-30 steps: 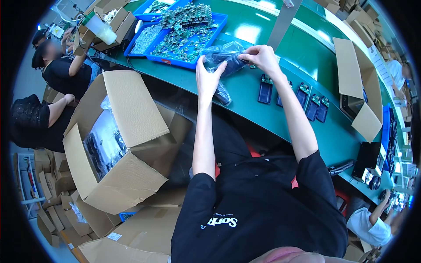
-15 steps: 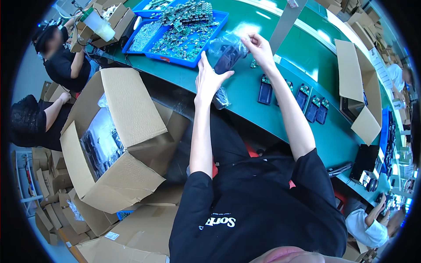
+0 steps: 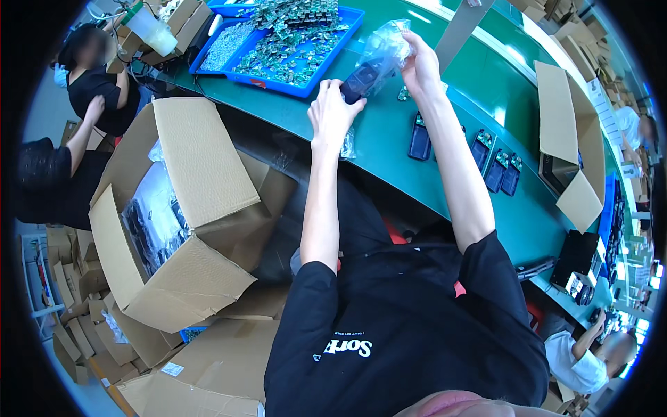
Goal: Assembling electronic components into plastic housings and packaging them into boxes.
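Observation:
My left hand (image 3: 332, 117) is closed round a dark plastic casing (image 3: 358, 83), held above the green table. A clear plastic bag (image 3: 389, 47) covers the casing's far end and is bunched up there. My right hand (image 3: 421, 68) pinches the bag at its crumpled end. Below my left wrist a bit of clear wrapping (image 3: 348, 144) lies at the table's near edge, partly hidden. To the right of my right forearm stand several dark casings with green circuit boards, one being this casing (image 3: 481, 150); another casing (image 3: 420, 142) lies left of that forearm.
A blue tray (image 3: 309, 90) heaped with green circuit boards stands at the far left of the table. An open cardboard box (image 3: 208, 167) with bagged dark parts is at my left. Another open box (image 3: 556, 111) sits on the right. A grey post (image 3: 462, 31) rises beyond my right hand. Co-workers sit on both sides.
Both hands have moved slightly away from me, with my right hand higher. The bag is drawn further toward the casing's far end, and more of the dark casing shows bare near my left hand.

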`<act>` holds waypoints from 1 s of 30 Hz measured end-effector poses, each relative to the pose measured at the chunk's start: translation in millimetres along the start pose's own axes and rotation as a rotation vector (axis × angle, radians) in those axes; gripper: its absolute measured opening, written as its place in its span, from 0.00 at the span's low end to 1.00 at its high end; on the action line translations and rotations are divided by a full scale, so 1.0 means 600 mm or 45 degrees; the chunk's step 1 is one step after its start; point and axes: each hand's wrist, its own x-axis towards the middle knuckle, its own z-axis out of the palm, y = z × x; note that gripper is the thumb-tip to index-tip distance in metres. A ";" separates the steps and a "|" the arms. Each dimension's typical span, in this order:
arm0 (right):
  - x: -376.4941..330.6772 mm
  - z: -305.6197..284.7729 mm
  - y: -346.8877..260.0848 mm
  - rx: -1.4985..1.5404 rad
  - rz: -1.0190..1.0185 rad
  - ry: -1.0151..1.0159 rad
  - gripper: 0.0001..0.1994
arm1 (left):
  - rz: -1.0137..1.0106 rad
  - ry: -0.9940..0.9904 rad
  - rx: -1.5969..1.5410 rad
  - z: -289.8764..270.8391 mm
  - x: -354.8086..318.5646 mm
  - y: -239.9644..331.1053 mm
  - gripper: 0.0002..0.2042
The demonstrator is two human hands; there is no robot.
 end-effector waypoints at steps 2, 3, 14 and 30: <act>0.006 -0.001 -0.007 -0.008 -0.006 0.007 0.12 | -0.019 0.013 0.020 -0.005 -0.002 -0.008 0.36; 0.009 -0.001 -0.012 -0.014 -0.017 0.014 0.13 | -0.033 0.027 0.042 -0.008 -0.003 -0.013 0.35; -0.019 0.033 0.014 0.147 0.306 -0.139 0.14 | -0.010 0.161 0.087 0.006 -0.006 -0.004 0.33; -0.148 0.038 -0.038 -0.268 0.028 0.052 0.21 | -0.028 0.711 -1.766 0.000 -0.051 0.063 0.14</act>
